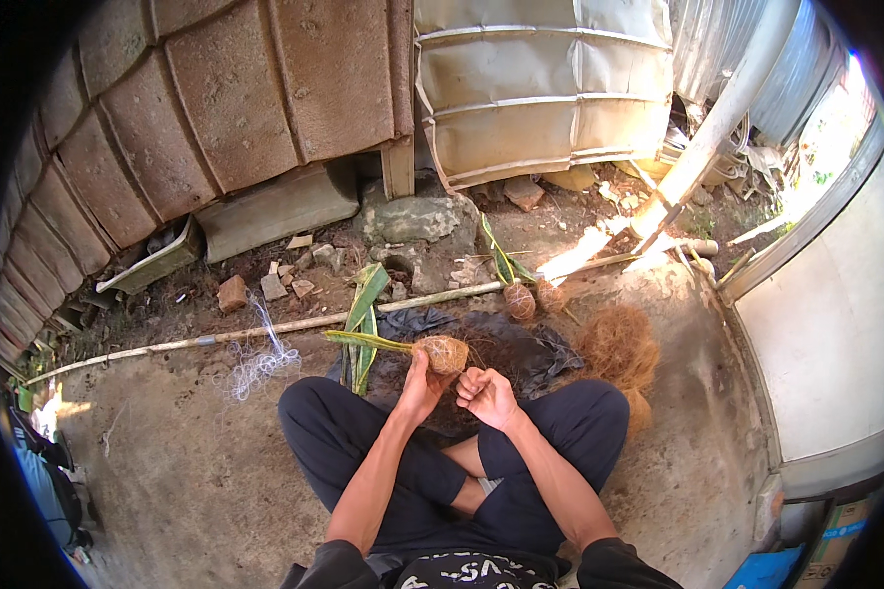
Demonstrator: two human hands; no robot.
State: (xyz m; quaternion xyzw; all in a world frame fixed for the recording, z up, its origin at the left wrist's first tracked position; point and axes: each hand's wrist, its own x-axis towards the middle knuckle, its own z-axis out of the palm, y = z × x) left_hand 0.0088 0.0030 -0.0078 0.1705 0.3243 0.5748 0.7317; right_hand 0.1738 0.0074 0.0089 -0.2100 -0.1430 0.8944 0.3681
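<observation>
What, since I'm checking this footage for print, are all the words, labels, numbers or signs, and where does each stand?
Dark shirt: white lettering, partly cut off at the lower edge; I won't copy it out.
Brown-and-blue box, lower right: small pale print, too blurred to read fully; likewise not copied.
No lettering shows on the fibre-wrapped ball in the left hand.
</observation>
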